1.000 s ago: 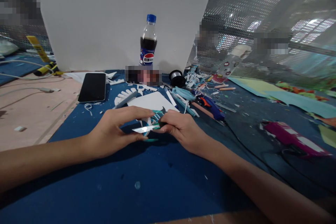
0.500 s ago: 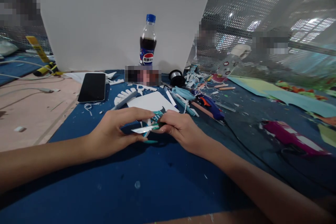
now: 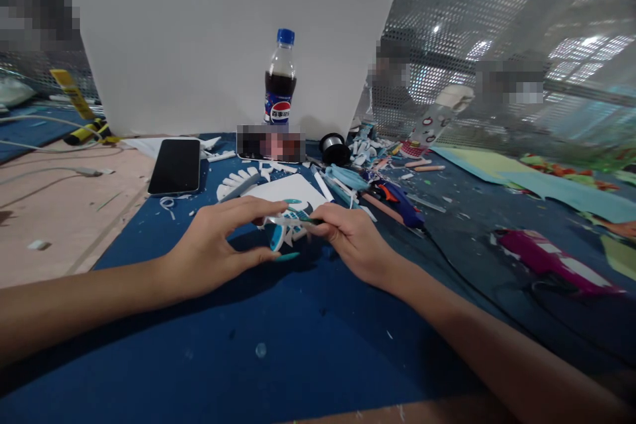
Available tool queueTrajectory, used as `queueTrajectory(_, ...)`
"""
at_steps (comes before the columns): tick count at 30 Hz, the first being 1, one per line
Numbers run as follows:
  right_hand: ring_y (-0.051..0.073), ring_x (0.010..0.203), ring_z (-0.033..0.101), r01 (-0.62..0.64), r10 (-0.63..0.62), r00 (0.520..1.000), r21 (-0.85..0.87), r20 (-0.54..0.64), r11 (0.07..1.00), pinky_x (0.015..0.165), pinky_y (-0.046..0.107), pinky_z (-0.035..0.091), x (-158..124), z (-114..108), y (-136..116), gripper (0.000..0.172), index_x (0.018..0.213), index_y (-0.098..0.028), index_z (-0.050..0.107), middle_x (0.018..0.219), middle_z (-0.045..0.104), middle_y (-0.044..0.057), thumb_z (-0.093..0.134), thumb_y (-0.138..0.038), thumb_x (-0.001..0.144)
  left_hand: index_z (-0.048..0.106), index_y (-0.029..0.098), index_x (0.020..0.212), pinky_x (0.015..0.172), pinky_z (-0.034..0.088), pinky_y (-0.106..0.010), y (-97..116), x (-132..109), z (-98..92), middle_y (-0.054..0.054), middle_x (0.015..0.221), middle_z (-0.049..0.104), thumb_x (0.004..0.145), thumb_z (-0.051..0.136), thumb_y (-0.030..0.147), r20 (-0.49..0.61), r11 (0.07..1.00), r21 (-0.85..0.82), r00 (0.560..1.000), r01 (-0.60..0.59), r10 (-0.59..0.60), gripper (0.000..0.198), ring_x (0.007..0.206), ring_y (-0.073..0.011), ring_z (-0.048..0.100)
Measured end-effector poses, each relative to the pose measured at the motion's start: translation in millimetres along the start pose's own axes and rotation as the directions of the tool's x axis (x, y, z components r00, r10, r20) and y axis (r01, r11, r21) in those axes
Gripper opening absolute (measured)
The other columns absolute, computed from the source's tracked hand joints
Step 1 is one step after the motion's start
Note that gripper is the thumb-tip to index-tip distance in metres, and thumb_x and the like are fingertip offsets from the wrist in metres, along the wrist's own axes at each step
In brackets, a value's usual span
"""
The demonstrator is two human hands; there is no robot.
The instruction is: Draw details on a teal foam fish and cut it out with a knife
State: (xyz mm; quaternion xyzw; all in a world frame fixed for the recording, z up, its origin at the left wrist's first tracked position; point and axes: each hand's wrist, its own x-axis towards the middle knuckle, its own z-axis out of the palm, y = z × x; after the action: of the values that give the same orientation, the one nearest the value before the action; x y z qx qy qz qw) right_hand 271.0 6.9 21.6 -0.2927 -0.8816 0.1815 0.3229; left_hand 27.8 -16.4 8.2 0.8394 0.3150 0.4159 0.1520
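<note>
My left hand [image 3: 201,248] is closed with thumb and fingertips around a small teal, blue and white cut-out piece [image 3: 277,236], which looks like layered craft foam. Its teal edge juts out past the thumb. In my right hand [image 3: 350,238] is a small knife [image 3: 291,220] with a pale pointed blade and what seems a green handle, mostly hidden by the fingers. The blade lies level across the top of the cut-out, close to the left fingertips; whether it touches the foam I cannot tell. Both hands are raised just above the blue mat [image 3: 209,358].
Behind the hands lie a white sheet [image 3: 303,189], a white pen [image 3: 322,183] and a phone [image 3: 175,167]. A cola bottle [image 3: 281,83] stands farther back. To the right are a wire spool [image 3: 334,148], foam scraps, a corded blue glue gun [image 3: 405,205] and a magenta object [image 3: 556,258].
The knife has turned from showing its flat blade below the cut-out's top to lying nearly edge-on and higher. The cut-out has tilted, showing more of its blue and white side.
</note>
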Motion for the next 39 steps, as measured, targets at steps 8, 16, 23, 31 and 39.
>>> queueTrajectory(8, 0.008, 0.042, 0.033, -0.261, 0.280, 0.960, 0.334, -0.010, 0.906, 0.045, 0.024, 0.027, -1.2, 2.7, -3.6, 0.054, 0.077, -0.016, 0.059, 0.049, 0.037, -0.006, 0.034, -0.059, 0.099, 0.066, 0.018, 0.100, 0.062, 0.050, -0.026, 6.4, 4.0, 0.4, -0.002, 0.083, 0.063, 0.083, 0.071, 0.044, -0.069, 0.987, 0.113, 0.992, 0.116, -0.109, 0.032, 0.072, -0.0164, 0.060)
queueTrajectory(16, 0.006, 0.038, 0.025, -0.427, 0.464, 0.875, 0.672, 0.139, 0.605, 0.040, 0.025, 0.021, 4.0, 2.0, -18.8, 0.056, 0.079, -0.016, 0.061, 0.048, 0.036, -0.008, 0.047, -0.069, 0.089, 0.063, 0.019, 0.096, 0.065, 0.050, -0.028, 3.6, 1.7, -0.9, -0.003, 0.086, 0.067, 0.081, 0.071, 0.049, -0.087, 0.985, 0.091, 0.987, 0.146, -0.138, 0.035, 0.078, -0.0187, 0.064)
queueTrajectory(23, 0.003, 0.038, 0.014, -0.611, 0.470, 0.749, 0.760, 0.466, 0.220, 0.039, 0.023, 0.012, 6.8, -2.6, -31.9, 0.019, 0.092, -0.012, 0.065, 0.045, 0.031, -0.012, 0.067, -0.030, 0.085, 0.063, 0.017, 0.094, 0.058, 0.048, -0.026, 3.3, 0.8, 0.5, -0.002, 0.080, 0.064, 0.082, 0.071, 0.050, -0.118, 0.982, 0.143, 0.987, 0.121, -0.105, 0.036, 0.071, -0.0171, 0.061)
queueTrajectory(31, 0.003, 0.036, 0.018, -0.627, 0.455, 0.738, 0.755, 0.498, 0.192, 0.037, 0.021, 0.012, 5.9, 3.8, -35.0, 0.018, 0.090, -0.013, 0.067, 0.041, 0.034, -0.013, 0.073, -0.025, 0.078, 0.058, 0.019, 0.085, 0.055, 0.044, -0.025, 1.3, -0.2, 1.7, 0.001, 0.073, 0.059, 0.076, 0.075, 0.051, -0.153, 0.974, 0.163, 0.979, 0.157, -0.133, 0.037, 0.064, -0.0149, 0.055)
queueTrajectory(39, 0.002, 0.035, 0.018, -0.619, 0.478, 0.728, 0.770, 0.491, 0.152, 0.038, 0.020, 0.015, 6.8, 9.8, -36.4, 0.018, 0.087, -0.014, 0.065, 0.040, 0.036, -0.014, 0.076, -0.024, 0.076, 0.058, 0.019, 0.086, 0.053, 0.043, -0.026, 2.6, 0.3, 2.3, 0.001, 0.073, 0.058, 0.077, 0.073, 0.055, -0.138, 0.974, 0.190, 0.986, 0.122, -0.096, 0.040, 0.062, -0.0153, 0.054)
